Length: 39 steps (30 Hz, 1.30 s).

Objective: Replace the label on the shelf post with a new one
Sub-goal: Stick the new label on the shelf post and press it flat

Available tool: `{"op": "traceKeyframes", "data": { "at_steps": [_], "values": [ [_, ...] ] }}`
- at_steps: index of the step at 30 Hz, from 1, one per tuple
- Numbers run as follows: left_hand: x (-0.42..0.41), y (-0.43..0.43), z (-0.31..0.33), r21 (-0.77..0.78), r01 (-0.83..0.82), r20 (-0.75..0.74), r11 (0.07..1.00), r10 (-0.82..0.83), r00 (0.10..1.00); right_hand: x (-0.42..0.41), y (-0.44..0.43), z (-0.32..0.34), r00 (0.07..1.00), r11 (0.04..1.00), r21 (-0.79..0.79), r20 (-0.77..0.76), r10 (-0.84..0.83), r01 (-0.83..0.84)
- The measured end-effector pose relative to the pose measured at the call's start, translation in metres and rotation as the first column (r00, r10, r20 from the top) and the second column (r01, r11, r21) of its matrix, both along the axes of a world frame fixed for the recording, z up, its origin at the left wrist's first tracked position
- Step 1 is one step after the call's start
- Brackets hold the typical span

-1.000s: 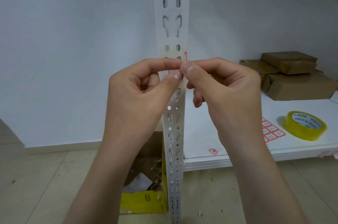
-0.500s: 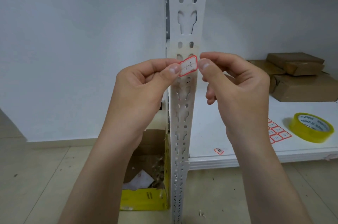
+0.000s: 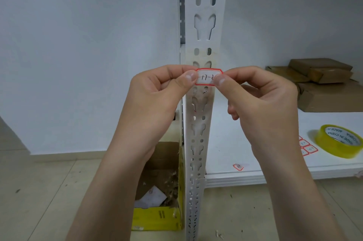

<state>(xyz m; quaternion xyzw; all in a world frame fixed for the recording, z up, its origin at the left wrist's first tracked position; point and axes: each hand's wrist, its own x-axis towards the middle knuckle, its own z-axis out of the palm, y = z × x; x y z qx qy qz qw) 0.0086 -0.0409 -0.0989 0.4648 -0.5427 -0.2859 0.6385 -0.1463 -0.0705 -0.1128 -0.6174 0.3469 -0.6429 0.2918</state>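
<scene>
A white perforated shelf post [image 3: 204, 30] runs vertically through the middle of the view. A small white label with a red border [image 3: 207, 77], handwritten "17-2", is held level across the front of the post. My left hand [image 3: 161, 91] pinches its left end between thumb and forefinger. My right hand [image 3: 261, 95] pinches its right end the same way. Whether the label touches the post cannot be told. Yellowish tape residue shows on the post just above the label.
A white shelf board [image 3: 255, 174] extends right of the post, carrying a yellow tape roll [image 3: 339, 141], a sheet of red-bordered labels [image 3: 307, 147], one loose label [image 3: 238, 166] and brown cardboard packages [image 3: 322, 83]. An open yellow box of scraps [image 3: 157, 219] sits on the floor left of the post.
The label was edge-on and mostly hidden between my fingertips; now it is turned flat and level, facing me in front of the post. The view has shifted left, so the post sits further right.
</scene>
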Motion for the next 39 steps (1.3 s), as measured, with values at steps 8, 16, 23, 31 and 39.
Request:
{"op": "traceKeyframes", "data": {
  "at_steps": [8, 16, 23, 31, 39],
  "values": [
    [0.0, -0.005, 0.002, -0.155, -0.197, -0.069, 0.968, 0.188, 0.98, -0.002, -0.007, 0.008, 0.993, 1.0, -0.022, 0.118, -0.01, 0.012],
    [-0.002, -0.008, 0.004, -0.143, -0.212, -0.012, 0.967, 0.212, 0.977, 0.001, -0.021, 0.019, 0.994, 0.994, 0.061, 0.071, 0.088, -0.093],
    [-0.004, -0.013, 0.003, -0.162, -0.21, -0.005, 0.964, 0.212, 0.977, 0.006, -0.025, 0.015, 0.993, 0.993, 0.062, 0.067, 0.093, -0.098],
    [-0.008, -0.017, -0.002, -0.153, -0.222, 0.008, 0.963, 0.226, 0.974, 0.008, -0.025, 0.014, 0.994, 0.994, 0.054, 0.055, 0.092, -0.095],
    [-0.011, -0.022, 0.0, -0.136, -0.286, -0.066, 0.948, 0.28, 0.958, 0.012, -0.023, 0.012, 0.999, 0.999, -0.003, -0.002, 0.033, -0.033]
  ]
}}
